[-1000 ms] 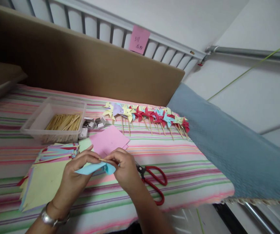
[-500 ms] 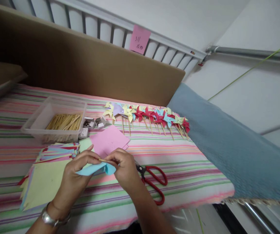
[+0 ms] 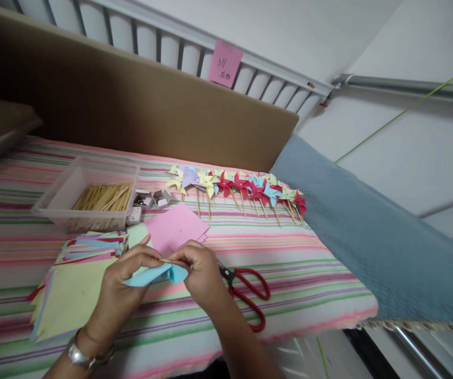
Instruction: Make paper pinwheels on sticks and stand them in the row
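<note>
A light blue paper pinwheel [image 3: 151, 276], its paper folded into curled blades, is between my hands above the striped cloth. My left hand [image 3: 126, 266] is closed on it, with thumb and fingertips at its upper edge. My right hand [image 3: 202, 268] pinches a thin wooden stick [image 3: 166, 260] against the pinwheel's centre; most of the stick is hidden by the fingers. Red-handled scissors [image 3: 245, 292] lie just right of my right hand, blades partly covered. Pink paper squares [image 3: 177, 226] lie right behind my hands.
Left of my hands lies a stack of coloured paper squares [image 3: 74, 295]. Behind it stand a clear plastic box [image 3: 52, 205] of wooden sticks and small boxes of metal pieces [image 3: 143, 199]. Finished pinwheels [image 3: 240, 187] line the back, before a brown board [image 3: 151, 110].
</note>
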A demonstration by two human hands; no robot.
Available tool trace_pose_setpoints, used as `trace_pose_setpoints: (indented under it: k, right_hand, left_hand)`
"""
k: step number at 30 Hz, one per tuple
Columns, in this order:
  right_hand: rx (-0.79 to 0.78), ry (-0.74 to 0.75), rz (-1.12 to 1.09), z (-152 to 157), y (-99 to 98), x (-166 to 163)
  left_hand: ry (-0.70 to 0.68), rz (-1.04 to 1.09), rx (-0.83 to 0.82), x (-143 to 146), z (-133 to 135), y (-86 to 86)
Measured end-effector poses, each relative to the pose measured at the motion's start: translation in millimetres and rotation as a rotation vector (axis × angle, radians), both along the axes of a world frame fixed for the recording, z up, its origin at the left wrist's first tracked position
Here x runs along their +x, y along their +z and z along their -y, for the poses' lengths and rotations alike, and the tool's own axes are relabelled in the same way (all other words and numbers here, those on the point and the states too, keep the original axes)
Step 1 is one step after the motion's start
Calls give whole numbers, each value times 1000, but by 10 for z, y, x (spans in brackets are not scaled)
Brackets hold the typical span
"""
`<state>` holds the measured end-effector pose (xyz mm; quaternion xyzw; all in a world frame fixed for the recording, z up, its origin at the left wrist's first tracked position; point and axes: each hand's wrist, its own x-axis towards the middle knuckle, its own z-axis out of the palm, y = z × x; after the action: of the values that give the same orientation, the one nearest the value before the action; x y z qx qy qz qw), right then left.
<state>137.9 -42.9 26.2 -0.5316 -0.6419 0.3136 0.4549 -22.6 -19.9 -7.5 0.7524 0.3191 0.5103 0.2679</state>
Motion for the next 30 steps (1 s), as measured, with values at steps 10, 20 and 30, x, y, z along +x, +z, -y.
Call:
trace_pose_setpoints:
  k: [10,20,30]
  right_hand:
    - [3,-7,3,-4,-8,-9]
    - [-19,6,12,-24,-49,24]
    - [-280,44,-33,-58,-154,98]
  left_hand:
    - [2,-34,-5,5,5,44]
    - [-9,52,-275,-4,-33,-8]
    - [-29,368,-908,6,-130,-13]
